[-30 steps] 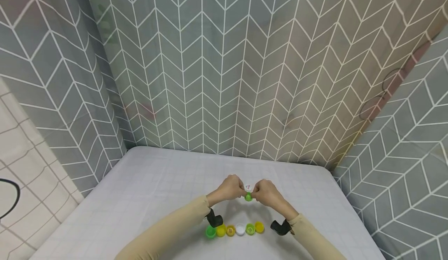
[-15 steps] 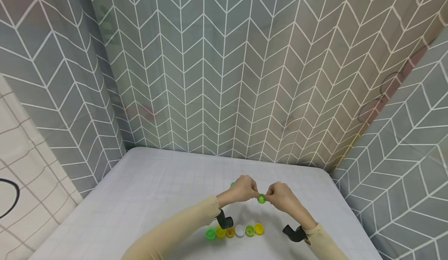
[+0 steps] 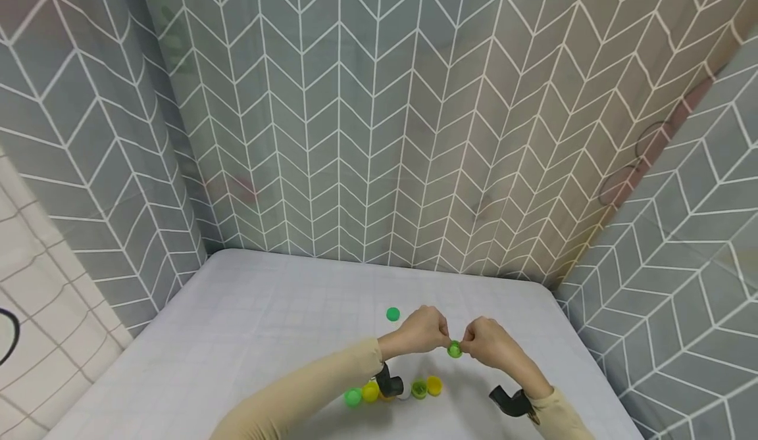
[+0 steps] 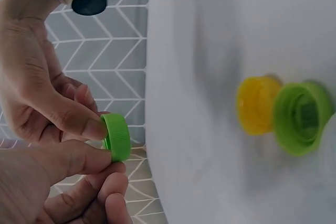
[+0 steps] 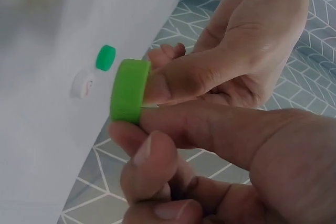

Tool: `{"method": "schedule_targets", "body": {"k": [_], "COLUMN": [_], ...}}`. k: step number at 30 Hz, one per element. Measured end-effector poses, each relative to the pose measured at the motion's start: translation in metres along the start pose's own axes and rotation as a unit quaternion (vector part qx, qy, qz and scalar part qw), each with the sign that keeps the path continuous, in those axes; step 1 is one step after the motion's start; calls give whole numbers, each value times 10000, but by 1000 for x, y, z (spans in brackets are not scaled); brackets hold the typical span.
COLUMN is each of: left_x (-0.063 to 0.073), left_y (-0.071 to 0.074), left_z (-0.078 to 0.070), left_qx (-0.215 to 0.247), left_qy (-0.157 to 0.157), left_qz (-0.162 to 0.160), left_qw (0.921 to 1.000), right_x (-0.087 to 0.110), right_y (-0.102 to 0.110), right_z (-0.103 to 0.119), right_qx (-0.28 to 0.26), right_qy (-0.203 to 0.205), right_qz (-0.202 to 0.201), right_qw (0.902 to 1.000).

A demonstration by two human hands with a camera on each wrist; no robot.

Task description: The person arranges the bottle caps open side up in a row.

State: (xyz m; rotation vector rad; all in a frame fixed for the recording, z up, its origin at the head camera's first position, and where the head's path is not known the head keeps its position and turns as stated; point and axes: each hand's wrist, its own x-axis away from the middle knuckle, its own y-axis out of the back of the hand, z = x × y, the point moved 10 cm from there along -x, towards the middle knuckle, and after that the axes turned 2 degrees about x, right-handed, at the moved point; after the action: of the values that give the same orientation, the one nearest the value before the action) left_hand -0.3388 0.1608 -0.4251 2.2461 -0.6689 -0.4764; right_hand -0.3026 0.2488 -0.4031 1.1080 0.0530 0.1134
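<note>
A bright green bottle cap (image 3: 454,350) is held above the table between my two hands. My left hand (image 3: 423,330) pinches one edge of it with thumb and finger, and my right hand (image 3: 491,342) pinches the opposite edge. Its ribbed side shows in both wrist views. Nearer the body lies a row of caps: a green cap (image 3: 353,397), a yellow cap (image 3: 370,392), a light green cap (image 3: 419,389) and another yellow cap (image 3: 434,385) among them. The left wrist's black camera partly covers the row's middle.
Beyond my left forearm a darker green cap (image 3: 393,314) lies on the white-covered table (image 3: 284,308). In the right wrist view a white cap (image 5: 83,84) lies beside it. A patterned grey curtain (image 3: 355,131) hangs behind the table.
Both hands have moved right and slightly nearer the body with the bright green cap between them. The darker green cap has come out from behind the left hand; the row stays put.
</note>
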Motion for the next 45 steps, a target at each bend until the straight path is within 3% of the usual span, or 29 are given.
{"method": "schedule_targets", "body": {"k": [9,17,21,31,45], "left_x": [4,9,11,15,16], "left_y": [-26,-43,-48,-52,-55], "left_z": [11,23,27,29,33], "left_qx": [-478,-293,-421,-765,-407], "left_qy": [-99,133,184,91,268], "left_qz": [231,614,754,818,945], "left_qw": [9985,9976,9961,9937,9943], "right_x": [4,1,0,-2,-3], "right_y": [-24,-43,-50,-65,-63], "right_z": [-6,-16,-19,-21,-25], "right_qx": [507,641,657,743,924], "right_qy": [38,-119,-148,-80,-204], "right_qz": [479,936,1075,1360,1340], "right_qw": [9976,9935,9919,9879,9865]}}
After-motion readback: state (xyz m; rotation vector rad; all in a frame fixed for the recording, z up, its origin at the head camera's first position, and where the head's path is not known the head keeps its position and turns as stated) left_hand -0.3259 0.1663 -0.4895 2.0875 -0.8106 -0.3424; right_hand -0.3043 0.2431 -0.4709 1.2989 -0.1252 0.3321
